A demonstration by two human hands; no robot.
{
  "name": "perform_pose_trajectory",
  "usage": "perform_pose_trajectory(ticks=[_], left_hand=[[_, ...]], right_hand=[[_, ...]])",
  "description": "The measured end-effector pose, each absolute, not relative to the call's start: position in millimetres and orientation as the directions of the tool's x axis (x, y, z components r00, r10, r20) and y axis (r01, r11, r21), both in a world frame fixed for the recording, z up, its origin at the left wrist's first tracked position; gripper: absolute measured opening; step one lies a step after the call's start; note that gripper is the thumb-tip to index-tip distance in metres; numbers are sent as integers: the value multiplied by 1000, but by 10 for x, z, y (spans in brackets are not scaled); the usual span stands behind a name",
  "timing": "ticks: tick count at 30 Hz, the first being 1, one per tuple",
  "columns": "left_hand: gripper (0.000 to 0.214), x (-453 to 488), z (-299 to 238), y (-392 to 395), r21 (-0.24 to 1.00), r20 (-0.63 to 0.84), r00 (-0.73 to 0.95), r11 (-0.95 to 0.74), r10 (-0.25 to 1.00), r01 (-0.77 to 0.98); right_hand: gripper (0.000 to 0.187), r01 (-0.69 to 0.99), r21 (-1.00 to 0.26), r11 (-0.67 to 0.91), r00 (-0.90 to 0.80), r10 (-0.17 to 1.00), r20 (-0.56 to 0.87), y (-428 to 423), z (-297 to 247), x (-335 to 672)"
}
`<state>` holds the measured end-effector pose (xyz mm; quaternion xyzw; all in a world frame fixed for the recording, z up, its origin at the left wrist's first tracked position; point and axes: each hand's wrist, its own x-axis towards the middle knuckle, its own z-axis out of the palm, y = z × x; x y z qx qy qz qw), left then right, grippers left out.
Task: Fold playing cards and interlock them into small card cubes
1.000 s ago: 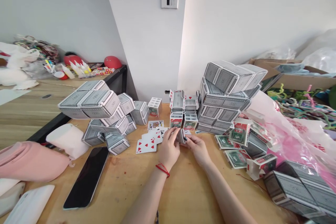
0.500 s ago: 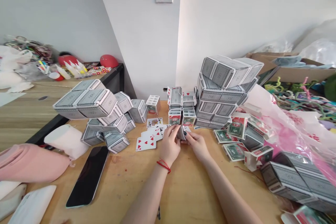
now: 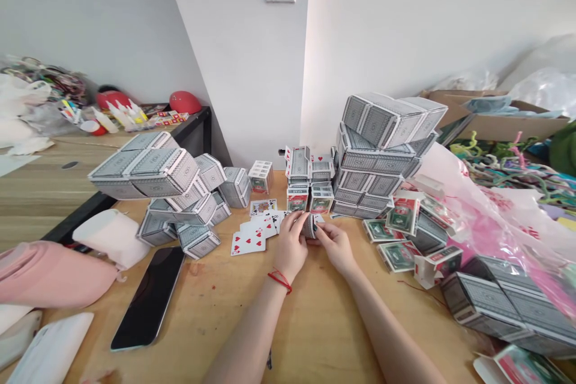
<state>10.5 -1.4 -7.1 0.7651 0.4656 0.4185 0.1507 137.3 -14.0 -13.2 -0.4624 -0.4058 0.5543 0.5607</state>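
Both hands meet over the middle of the table around a grey-backed playing card piece (image 3: 309, 226); whether it is one card or several I cannot tell. My left hand (image 3: 292, 244) grips its left side, a red string on the wrist. On its right edge are the closed fingers of my right hand (image 3: 334, 244). Face-up playing cards (image 3: 249, 241), among them a five of hearts, fan out left of my left hand. Just behind the hands stand card boxes (image 3: 297, 197) with grey card blocks (image 3: 299, 163) on top.
A tall stack of card blocks (image 3: 375, 153) rises at the right, another leaning group (image 3: 148, 168) at the left. Opened card boxes (image 3: 402, 216) lie right of my hands. A black phone (image 3: 148, 299) and a pink pouch (image 3: 54, 276) lie left; pink plastic (image 3: 490, 210) covers the right side.
The card piece between my hands has turned slightly, its grey back now curving more. Both hands stay in nearly the same place; the whole view shifts a little.
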Motion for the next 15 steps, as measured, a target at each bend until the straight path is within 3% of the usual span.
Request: perform_pose_trajectory(ticks=[15], left_hand=[[60, 146, -39, -53, 637, 496, 187, -502, 848, 585]], right_hand=[[31, -201, -979, -44, 133, 988, -72, -167, -115, 1345]])
